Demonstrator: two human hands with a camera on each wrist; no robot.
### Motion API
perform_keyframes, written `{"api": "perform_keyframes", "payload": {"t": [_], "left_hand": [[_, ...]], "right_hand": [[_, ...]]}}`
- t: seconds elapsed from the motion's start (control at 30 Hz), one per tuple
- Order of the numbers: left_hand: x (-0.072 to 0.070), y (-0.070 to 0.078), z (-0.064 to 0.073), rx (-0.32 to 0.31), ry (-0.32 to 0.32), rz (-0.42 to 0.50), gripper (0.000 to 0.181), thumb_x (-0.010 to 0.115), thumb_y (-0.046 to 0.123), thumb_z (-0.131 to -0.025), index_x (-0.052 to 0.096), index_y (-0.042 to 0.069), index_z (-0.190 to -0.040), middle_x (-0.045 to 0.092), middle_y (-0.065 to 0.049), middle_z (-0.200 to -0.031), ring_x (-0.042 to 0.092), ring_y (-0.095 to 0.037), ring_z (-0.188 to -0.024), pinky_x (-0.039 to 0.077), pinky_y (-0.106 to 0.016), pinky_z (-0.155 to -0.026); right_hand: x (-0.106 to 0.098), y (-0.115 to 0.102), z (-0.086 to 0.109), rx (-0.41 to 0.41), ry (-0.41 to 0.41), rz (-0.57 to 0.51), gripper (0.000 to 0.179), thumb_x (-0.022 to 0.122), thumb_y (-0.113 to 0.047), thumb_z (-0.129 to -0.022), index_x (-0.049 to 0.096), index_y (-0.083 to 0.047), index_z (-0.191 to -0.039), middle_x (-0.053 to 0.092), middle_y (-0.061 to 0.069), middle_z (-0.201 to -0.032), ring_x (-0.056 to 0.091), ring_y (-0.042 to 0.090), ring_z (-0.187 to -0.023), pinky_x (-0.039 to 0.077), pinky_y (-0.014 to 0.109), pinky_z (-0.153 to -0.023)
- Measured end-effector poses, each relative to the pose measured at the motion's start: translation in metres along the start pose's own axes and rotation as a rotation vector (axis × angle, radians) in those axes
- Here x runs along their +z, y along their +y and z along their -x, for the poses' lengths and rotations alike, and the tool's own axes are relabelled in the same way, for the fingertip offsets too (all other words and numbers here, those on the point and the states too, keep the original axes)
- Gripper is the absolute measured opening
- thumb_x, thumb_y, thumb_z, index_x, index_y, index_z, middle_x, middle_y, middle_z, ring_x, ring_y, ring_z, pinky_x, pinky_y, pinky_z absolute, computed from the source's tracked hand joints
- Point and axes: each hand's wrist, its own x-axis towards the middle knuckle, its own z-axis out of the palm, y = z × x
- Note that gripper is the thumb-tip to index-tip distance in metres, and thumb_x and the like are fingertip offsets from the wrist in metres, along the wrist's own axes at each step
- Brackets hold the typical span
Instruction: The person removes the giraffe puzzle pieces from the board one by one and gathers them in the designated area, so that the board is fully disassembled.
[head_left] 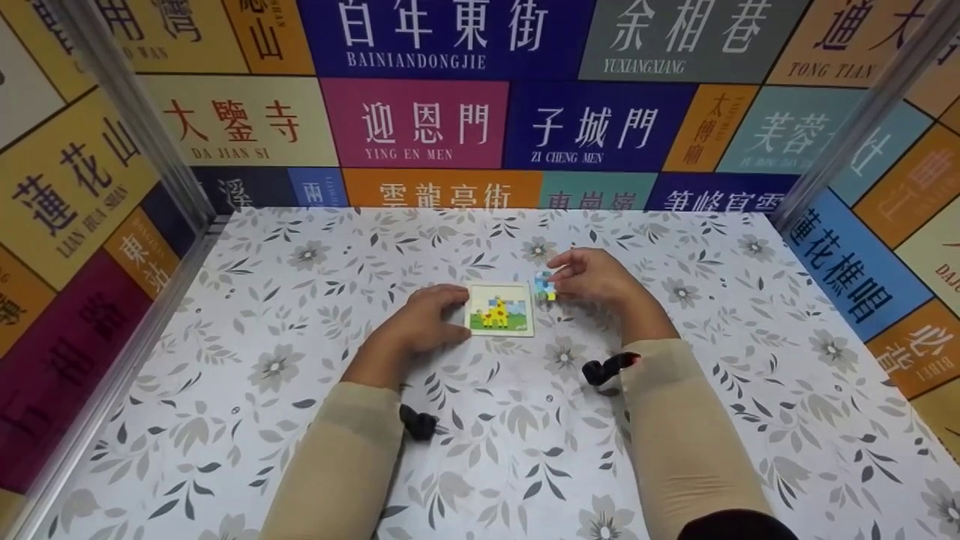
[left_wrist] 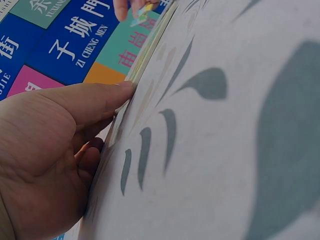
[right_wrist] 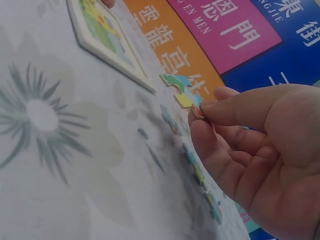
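Observation:
A small square jigsaw puzzle board (head_left: 502,334) with a pale frame lies flat on the table. A yellow giraffe on green grass fills its lower part, while bare backing shows along the top. My left hand (head_left: 433,319) holds the board by its left side, thumb near the lower corner and fingers near the upper one. Just right of the board, my right hand (head_left: 596,281) pinches a jigsaw piece (right_wrist: 184,98) in blue, green and yellow between thumb and forefinger. Below that hand, several loose jigsaw pieces (right_wrist: 195,167) lie on the table.
The table (head_left: 510,435) has a white cover printed with grey leaves and flowers. Panels with large Chinese lettering (head_left: 420,124) stand along its back and both sides. Black straps or cords (head_left: 420,422) hang at both wrists.

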Motion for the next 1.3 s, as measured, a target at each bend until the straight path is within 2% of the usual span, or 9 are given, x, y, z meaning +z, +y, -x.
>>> {"api": "perform_keyframes", "payload": {"t": [0.2, 0.4, 0.57, 0.77, 1.0, 1.17, 1.3], "left_hand": [[0.001, -0.001, 0.000, 0.034, 0.015, -0.017, 0.071, 0.084, 0.028, -0.092, 0.056, 0.020, -0.157, 0.045, 0.004, -0.170, 0.024, -0.026, -0.166, 0.019, -0.045, -0.138], [0.001, 0.001, 0.000, 0.019, 0.005, -0.024, 0.071, 0.083, 0.029, -0.093, 0.055, 0.022, -0.158, 0.045, 0.006, -0.170, 0.023, -0.024, -0.167, 0.018, -0.044, -0.138], [0.001, 0.000, 0.000, 0.015, 0.003, -0.020, 0.071, 0.083, 0.029, -0.093, 0.055, 0.022, -0.158, 0.044, 0.006, -0.170, 0.022, -0.023, -0.167, 0.017, -0.045, -0.138], [0.000, 0.000, -0.001, 0.032, 0.006, -0.024, 0.071, 0.083, 0.029, -0.092, 0.055, 0.022, -0.157, 0.044, 0.005, -0.170, 0.024, -0.024, -0.166, 0.018, -0.045, -0.138], [0.000, -0.001, 0.000, 0.045, 0.007, -0.030, 0.071, 0.083, 0.028, -0.093, 0.055, 0.019, -0.158, 0.045, 0.004, -0.170, 0.025, -0.025, -0.166, 0.018, -0.045, -0.138], [-0.001, 0.000, 0.000, 0.042, -0.004, -0.028, 0.070, 0.082, 0.028, -0.094, 0.054, 0.019, -0.158, 0.043, 0.003, -0.171, 0.024, -0.027, -0.167, 0.017, -0.046, -0.138], [-0.002, 0.000, 0.000, 0.026, -0.007, -0.028, 0.070, 0.081, 0.030, -0.094, 0.054, 0.021, -0.158, 0.042, 0.004, -0.172, 0.023, -0.026, -0.167, 0.018, -0.047, -0.138]], "right_hand": [[0.003, 0.007, -0.005, 0.063, 0.028, 0.094, 0.037, 0.074, -0.013, -0.100, 0.068, -0.017, -0.136, 0.075, 0.009, -0.124, 0.073, 0.018, -0.101, 0.060, 0.027, -0.084], [0.004, 0.008, -0.006, 0.109, 0.049, 0.083, 0.033, 0.076, -0.015, -0.100, 0.069, -0.019, -0.131, 0.073, 0.008, -0.120, 0.072, 0.020, -0.102, 0.059, 0.030, -0.085], [0.005, 0.005, -0.004, 0.111, 0.061, 0.097, 0.033, 0.077, -0.016, -0.099, 0.069, -0.018, -0.132, 0.072, 0.008, -0.119, 0.070, 0.020, -0.100, 0.058, 0.031, -0.084], [0.007, -0.001, -0.001, 0.066, 0.073, 0.121, 0.035, 0.075, -0.018, -0.099, 0.069, -0.016, -0.134, 0.071, 0.007, -0.117, 0.067, 0.020, -0.097, 0.057, 0.031, -0.081], [0.023, -0.013, 0.001, -0.021, 0.010, 0.133, 0.036, 0.075, -0.018, -0.098, 0.071, -0.015, -0.134, 0.071, 0.007, -0.115, 0.065, 0.020, -0.095, 0.058, 0.031, -0.079], [0.037, -0.022, 0.003, -0.086, -0.042, 0.142, 0.037, 0.077, -0.022, -0.098, 0.072, -0.014, -0.134, 0.073, 0.007, -0.112, 0.068, 0.021, -0.090, 0.061, 0.036, -0.079], [0.046, -0.030, 0.005, -0.098, -0.066, 0.136, 0.039, 0.079, -0.023, -0.097, 0.073, -0.015, -0.134, 0.073, 0.005, -0.109, 0.067, 0.021, -0.088, 0.059, 0.035, -0.075]]}}
